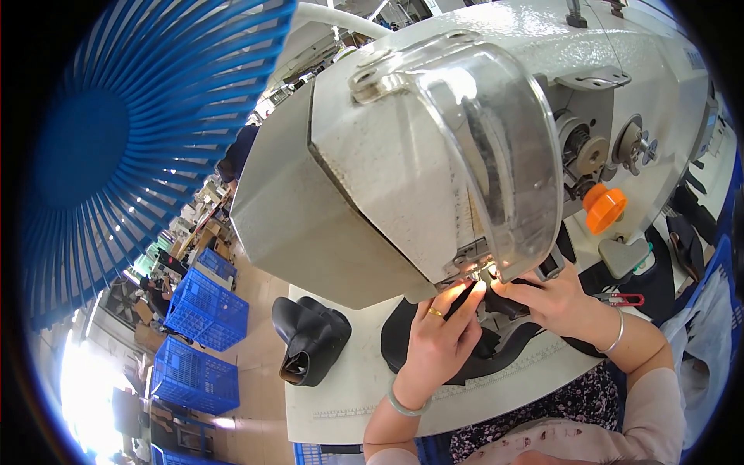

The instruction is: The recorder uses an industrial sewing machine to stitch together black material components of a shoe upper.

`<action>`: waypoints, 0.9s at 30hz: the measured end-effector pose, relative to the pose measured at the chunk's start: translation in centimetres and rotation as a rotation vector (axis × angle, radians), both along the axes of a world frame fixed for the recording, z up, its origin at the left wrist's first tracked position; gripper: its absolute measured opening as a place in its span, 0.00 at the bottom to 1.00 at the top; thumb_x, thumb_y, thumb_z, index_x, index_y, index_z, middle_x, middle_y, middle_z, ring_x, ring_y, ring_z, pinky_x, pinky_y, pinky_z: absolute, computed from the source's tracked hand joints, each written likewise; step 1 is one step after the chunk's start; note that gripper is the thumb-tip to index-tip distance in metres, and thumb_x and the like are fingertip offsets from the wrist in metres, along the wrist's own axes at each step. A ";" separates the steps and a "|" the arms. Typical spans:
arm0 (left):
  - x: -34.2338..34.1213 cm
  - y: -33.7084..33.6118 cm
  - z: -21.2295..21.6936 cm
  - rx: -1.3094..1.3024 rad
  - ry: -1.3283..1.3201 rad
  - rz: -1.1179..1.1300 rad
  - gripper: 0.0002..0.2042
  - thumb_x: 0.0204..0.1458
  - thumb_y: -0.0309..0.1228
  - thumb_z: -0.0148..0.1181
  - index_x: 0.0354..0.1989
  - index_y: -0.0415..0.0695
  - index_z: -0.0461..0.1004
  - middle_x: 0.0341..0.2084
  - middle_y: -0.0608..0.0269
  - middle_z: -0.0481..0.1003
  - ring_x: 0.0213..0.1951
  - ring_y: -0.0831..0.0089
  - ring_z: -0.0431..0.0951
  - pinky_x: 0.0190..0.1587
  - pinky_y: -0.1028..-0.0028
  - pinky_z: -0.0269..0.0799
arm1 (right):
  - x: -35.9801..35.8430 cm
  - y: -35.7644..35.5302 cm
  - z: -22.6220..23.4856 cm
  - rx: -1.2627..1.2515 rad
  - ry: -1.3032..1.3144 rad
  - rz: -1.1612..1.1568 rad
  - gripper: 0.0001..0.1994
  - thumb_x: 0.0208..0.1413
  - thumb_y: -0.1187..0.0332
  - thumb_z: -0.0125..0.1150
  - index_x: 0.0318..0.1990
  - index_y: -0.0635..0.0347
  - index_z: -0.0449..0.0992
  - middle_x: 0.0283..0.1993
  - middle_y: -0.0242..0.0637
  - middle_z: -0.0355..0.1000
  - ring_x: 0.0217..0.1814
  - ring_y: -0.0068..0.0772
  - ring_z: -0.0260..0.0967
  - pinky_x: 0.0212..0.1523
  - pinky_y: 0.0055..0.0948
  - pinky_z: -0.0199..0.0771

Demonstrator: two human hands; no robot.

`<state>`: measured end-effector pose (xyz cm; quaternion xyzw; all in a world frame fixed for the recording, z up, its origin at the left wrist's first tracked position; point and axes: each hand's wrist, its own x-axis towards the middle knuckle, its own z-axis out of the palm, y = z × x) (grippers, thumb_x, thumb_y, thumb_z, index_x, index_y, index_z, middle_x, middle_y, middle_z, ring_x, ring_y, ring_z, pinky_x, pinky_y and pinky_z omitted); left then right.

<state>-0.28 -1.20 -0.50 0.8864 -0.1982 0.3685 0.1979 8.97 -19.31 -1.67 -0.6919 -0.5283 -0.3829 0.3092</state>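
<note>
Clearly, both hands are at work right by the lit stitching area (480, 271) of a pale sewing machine (387, 178), which serves as the clock's centre for what follows. The black piece (496, 356) lies on the white table (353, 391) with its far end at that centre, and its body spreads from five to eight o'clock. At seven, the left hand (442, 337) grasps it, the black material showing between the fingers; a yellow ring (435, 312) and a pale bangle (407, 408) are on that side. At four, the right hand (558, 302) has bent fingers against the piece, though I cannot tell whether they pinch or only press

A clear curved shield (504, 155) stands at twelve, an orange knob (604, 208) at two, and a red-handled tool (620, 300) at three, just beyond the right hand. Toward eight, a folded black item (310, 341) with an open end rests near the table's edge, apart from the left hand. Farther off are a blue crate (205, 310) at nine on the floor (260, 349) and a big blue fan (85, 147) at ten
</note>
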 end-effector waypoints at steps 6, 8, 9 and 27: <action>0.2 -0.3 -0.6 -0.006 -0.023 0.038 0.20 0.35 0.16 0.60 0.42 0.41 0.77 0.37 0.57 0.72 0.39 0.59 0.73 0.42 0.67 0.72 | 0.6 0.2 -0.1 0.030 0.015 0.030 0.18 0.31 0.77 0.60 0.37 0.55 0.77 0.38 0.31 0.72 0.41 0.36 0.68 0.47 0.38 0.70; 0.3 -0.1 -0.4 -0.008 -0.039 0.004 0.19 0.35 0.16 0.60 0.41 0.41 0.78 0.37 0.57 0.72 0.39 0.59 0.74 0.42 0.68 0.72 | 0.7 0.3 -0.3 0.049 0.017 0.033 0.17 0.31 0.77 0.60 0.36 0.55 0.77 0.37 0.31 0.72 0.41 0.36 0.68 0.46 0.38 0.70; 0.4 -0.1 -0.5 -0.009 -0.039 0.003 0.19 0.35 0.16 0.60 0.41 0.41 0.78 0.37 0.57 0.72 0.39 0.59 0.74 0.42 0.68 0.72 | 0.7 0.3 -0.3 0.049 0.017 0.033 0.17 0.31 0.77 0.60 0.36 0.55 0.77 0.37 0.31 0.72 0.41 0.36 0.68 0.46 0.38 0.70; 0.2 0.4 -2.7 -0.059 -0.019 -0.071 0.28 0.33 0.13 0.56 0.50 0.36 0.71 0.47 0.48 0.66 0.52 0.49 0.69 0.54 0.58 0.67 | -5.8 -2.6 -1.1 0.034 0.144 0.055 0.20 0.35 0.68 0.63 0.41 0.62 0.74 0.41 0.44 0.70 0.43 0.42 0.67 0.47 0.38 0.67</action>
